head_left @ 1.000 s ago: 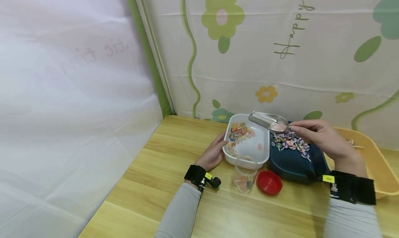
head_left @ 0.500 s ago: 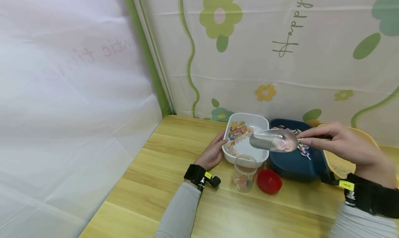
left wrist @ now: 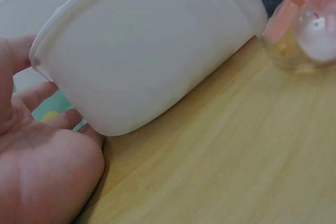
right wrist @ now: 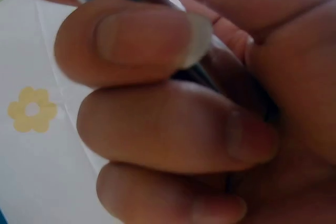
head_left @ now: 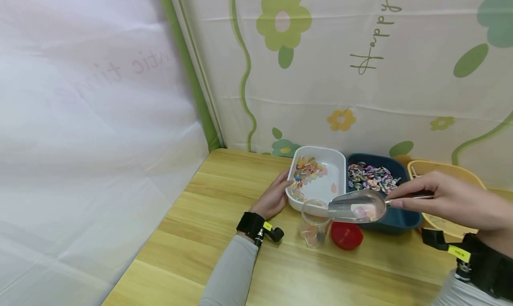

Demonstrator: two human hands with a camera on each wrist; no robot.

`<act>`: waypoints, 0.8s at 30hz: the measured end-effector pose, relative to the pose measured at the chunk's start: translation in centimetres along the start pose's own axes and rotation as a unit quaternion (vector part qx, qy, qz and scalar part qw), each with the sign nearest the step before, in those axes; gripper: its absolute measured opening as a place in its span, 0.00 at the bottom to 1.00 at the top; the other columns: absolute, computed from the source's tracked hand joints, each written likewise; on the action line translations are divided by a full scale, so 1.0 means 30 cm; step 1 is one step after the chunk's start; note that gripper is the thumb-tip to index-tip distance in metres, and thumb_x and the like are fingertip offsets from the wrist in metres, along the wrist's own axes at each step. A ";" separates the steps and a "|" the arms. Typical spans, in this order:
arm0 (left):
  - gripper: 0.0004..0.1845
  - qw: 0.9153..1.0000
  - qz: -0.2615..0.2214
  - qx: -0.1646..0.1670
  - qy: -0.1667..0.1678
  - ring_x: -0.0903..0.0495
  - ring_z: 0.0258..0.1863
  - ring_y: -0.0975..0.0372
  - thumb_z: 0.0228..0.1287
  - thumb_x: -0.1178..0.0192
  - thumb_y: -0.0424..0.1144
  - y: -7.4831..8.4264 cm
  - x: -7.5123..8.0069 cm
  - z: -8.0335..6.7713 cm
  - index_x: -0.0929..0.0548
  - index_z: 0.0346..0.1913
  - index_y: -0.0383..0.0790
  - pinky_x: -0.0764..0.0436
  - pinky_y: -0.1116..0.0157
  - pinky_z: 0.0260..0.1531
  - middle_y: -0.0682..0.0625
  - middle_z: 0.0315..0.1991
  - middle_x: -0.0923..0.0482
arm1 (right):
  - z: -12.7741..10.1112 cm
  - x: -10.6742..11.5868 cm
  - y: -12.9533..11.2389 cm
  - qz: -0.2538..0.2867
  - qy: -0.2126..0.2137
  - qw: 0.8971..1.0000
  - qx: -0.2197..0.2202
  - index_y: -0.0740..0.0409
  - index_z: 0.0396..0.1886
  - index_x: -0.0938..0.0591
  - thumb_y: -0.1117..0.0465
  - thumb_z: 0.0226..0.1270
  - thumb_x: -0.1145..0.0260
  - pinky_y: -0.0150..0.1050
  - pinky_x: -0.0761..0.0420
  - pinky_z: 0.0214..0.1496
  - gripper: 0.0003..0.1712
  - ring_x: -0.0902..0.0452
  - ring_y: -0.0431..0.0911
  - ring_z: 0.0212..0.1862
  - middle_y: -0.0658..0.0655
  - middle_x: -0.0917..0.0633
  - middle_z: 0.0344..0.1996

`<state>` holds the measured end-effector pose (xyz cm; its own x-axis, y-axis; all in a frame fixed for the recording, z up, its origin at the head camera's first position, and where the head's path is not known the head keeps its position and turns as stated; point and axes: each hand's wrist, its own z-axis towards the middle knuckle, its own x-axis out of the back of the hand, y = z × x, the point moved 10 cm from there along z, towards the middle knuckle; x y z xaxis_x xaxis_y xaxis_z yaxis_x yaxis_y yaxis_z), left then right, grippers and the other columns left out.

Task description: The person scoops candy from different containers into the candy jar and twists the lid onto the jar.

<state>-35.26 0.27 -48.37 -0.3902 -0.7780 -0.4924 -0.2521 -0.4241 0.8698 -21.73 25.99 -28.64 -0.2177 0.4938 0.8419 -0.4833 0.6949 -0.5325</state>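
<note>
While the right hand point(head_left: 445, 201) pinches the handle of the metal scoop point(head_left: 358, 205), the head view shows its bowl hovering just above and beside the mouth of the clear jar point(head_left: 315, 223), a few pink sweets point(head_left: 362, 213) lying in the bowl. The jar stands on the wooden surface point(head_left: 224, 234), just in front of the white tub point(head_left: 318, 181), with a red lid point(head_left: 346, 235) beside it and a dark blue tub point(head_left: 376, 190) of striped sweets behind. This looks like the pouring step: to my eye the next move calls for tipping the scoop's lip squarely over that narrow mouth, or the sweets will spill.

From the left wrist, the left hand point(left wrist: 42, 166) lies flat and relaxed, fingers point(left wrist: 37, 95) straight against the wall of the white tub point(left wrist: 147, 51), steadying it; the jar point(left wrist: 304, 30) sits well off to the side.

From the right wrist, curled fingers point(right wrist: 173, 129) fill the picture, clamped round a thin dark handle point(right wrist: 202, 74); the scoop's bowl is out of sight.
</note>
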 end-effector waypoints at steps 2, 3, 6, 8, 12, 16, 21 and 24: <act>0.30 1.000 0.000 0.000 0.000 0.49 0.80 0.54 0.82 0.56 0.33 0.000 0.000 0.000 0.43 0.82 0.50 0.45 0.58 0.79 0.47 0.83 0.53 | 0.001 -0.006 -0.004 -0.005 -0.009 1.000 -0.003 0.48 0.49 0.10 0.64 0.71 0.32 0.33 0.30 0.22 0.12 0.28 0.40 0.28 0.40 0.14 0.34; 0.30 1.000 0.001 0.000 0.000 0.49 0.80 0.54 0.82 0.56 0.33 0.000 0.000 0.000 0.43 0.82 0.50 0.46 0.58 0.79 0.47 0.83 0.53 | 0.001 -0.007 -0.004 -0.008 -0.011 1.000 -0.007 0.47 0.49 0.09 0.63 0.72 0.32 0.33 0.30 0.22 0.11 0.28 0.40 0.28 0.40 0.14 0.34; 0.30 1.000 0.000 0.001 0.002 0.50 0.80 0.54 0.82 0.56 0.33 -0.001 0.001 0.001 0.42 0.82 0.51 0.47 0.58 0.79 0.47 0.83 0.54 | 0.001 -0.006 -0.001 -0.013 -0.011 1.000 -0.017 0.47 0.49 0.09 0.62 0.72 0.31 0.33 0.30 0.22 0.11 0.28 0.40 0.29 0.40 0.14 0.34; 0.30 1.000 0.001 0.000 0.002 0.50 0.80 0.54 0.82 0.56 0.32 -0.001 0.002 0.002 0.42 0.82 0.51 0.47 0.58 0.79 0.47 0.83 0.53 | -0.001 -0.002 0.002 -0.016 -0.006 1.000 -0.023 0.47 0.49 0.09 0.61 0.72 0.31 0.33 0.31 0.22 0.10 0.28 0.39 0.29 0.40 0.14 0.34; 0.30 1.000 -0.002 0.001 -0.002 0.49 0.80 0.53 0.82 0.57 0.33 0.000 -0.001 -0.001 0.43 0.82 0.50 0.46 0.57 0.79 0.46 0.83 0.53 | -0.005 0.006 0.005 -0.022 0.004 0.999 -0.030 0.48 0.49 0.09 0.61 0.71 0.31 0.33 0.30 0.23 0.10 0.27 0.39 0.29 0.39 0.13 0.35; 0.29 1.000 -0.002 0.004 -0.003 0.49 0.80 0.52 0.83 0.58 0.33 0.000 -0.003 -0.004 0.44 0.82 0.49 0.45 0.57 0.79 0.45 0.83 0.53 | -0.008 0.011 0.006 -0.023 0.008 0.999 -0.033 0.48 0.49 0.09 0.62 0.71 0.31 0.32 0.28 0.25 0.11 0.26 0.38 0.31 0.40 0.12 0.38; 0.30 1.000 0.001 0.002 -0.004 0.49 0.80 0.53 0.83 0.58 0.33 0.002 -0.004 -0.004 0.45 0.82 0.48 0.45 0.57 0.79 0.45 0.83 0.54 | -0.009 0.015 0.006 -0.026 0.011 0.999 -0.038 0.48 0.49 0.09 0.62 0.71 0.31 0.32 0.28 0.25 0.11 0.26 0.37 0.31 0.38 0.12 0.38; 0.30 1.000 0.002 0.001 -0.005 0.49 0.80 0.52 0.83 0.58 0.33 0.002 -0.004 -0.002 0.44 0.82 0.49 0.45 0.57 0.79 0.45 0.83 0.53 | -0.002 0.023 0.003 -0.033 0.029 0.998 -0.042 0.46 0.48 0.09 0.61 0.70 0.29 0.31 0.25 0.27 0.10 0.24 0.37 0.31 0.36 0.12 0.38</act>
<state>-35.18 0.30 -48.25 -0.4001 -0.7746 -0.4898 -0.2532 -0.4202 0.8714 -21.87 26.44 -28.12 -0.1375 0.4722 0.8707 -0.4219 0.7674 -0.4828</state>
